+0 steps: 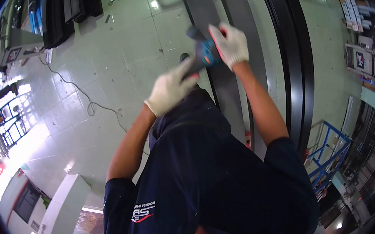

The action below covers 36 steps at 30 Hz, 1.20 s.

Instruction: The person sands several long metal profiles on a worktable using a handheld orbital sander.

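Note:
A teal-and-black power tool, seemingly a cordless drill (207,52), is held between my hands above a long dark grey profile (226,85). It is blurred by motion, so its exact shape is hard to make out. My left hand (171,90), in a white glove, closes around the tool's black end on the left. At the other side of the teal body my right hand (233,44) grips it, in a white glove with a red palm, its thumb pointing up. The fingers of both hands are partly hidden.
Long black profiles (297,55) run alongside on the right. A cable (82,92) snakes over the tiled floor on the left. Dark bars (65,15) are stacked at top left. A blue metal frame (330,147) stands at lower right, machines (364,59) beyond it.

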Motion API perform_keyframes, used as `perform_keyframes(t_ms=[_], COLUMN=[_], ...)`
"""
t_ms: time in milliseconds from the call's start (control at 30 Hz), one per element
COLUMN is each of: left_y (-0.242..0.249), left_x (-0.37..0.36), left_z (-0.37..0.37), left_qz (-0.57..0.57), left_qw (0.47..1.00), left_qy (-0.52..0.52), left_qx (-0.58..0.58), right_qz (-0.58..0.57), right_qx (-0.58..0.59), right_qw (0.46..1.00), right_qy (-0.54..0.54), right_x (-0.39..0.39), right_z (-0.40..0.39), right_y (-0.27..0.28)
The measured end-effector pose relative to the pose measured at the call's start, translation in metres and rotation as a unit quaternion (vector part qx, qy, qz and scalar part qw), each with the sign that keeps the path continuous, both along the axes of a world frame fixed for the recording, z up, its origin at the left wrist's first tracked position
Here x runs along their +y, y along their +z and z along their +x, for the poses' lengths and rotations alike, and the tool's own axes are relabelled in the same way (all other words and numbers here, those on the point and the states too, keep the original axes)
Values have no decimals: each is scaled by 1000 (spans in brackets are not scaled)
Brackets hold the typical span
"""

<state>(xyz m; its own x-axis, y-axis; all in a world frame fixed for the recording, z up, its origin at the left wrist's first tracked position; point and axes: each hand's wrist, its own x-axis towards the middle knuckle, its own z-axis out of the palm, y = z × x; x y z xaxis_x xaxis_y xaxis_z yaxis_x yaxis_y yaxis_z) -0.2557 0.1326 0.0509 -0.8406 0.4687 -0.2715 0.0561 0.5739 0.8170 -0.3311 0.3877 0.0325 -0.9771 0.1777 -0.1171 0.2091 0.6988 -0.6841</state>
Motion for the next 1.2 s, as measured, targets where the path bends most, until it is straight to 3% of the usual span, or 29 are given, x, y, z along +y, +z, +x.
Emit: perform_keyframes(t_ms=[167,300,433,633,733,800,900,1067,1200], left_y=[-3,6,-7,-11,-18,-20,-17,2,-14], left_x=[13,15,16,10,10,8,2,-2,-1], left_z=[75,72,50,-18,-59,-89,-96,-43,39], left_qz=[39,47,32,35,8,-29,-27,-14,64], left_qw=[995,992,999,984,971,972,980,995,994], left_qy=[-81,-110,-19,153,186,182,154,83,58], left_qx=[-48,-28,38,86,151,143,124,47,73], right_qz=[-43,-58,-37,37,42,29,49,77,96], right_qx=[-3,11,31,48,83,65,64,-28,-27], right_qw=[992,983,990,997,995,997,997,995,994], right_qy=[-119,-175,-135,-39,-44,-27,-22,-56,-42], right_x=[25,33,35,29,16,-6,0,19,39], right_z=[121,148,88,-75,-145,-157,-160,-89,19], right_y=[-2,-4,-12,-22,-26,0,-5,-4,-2])
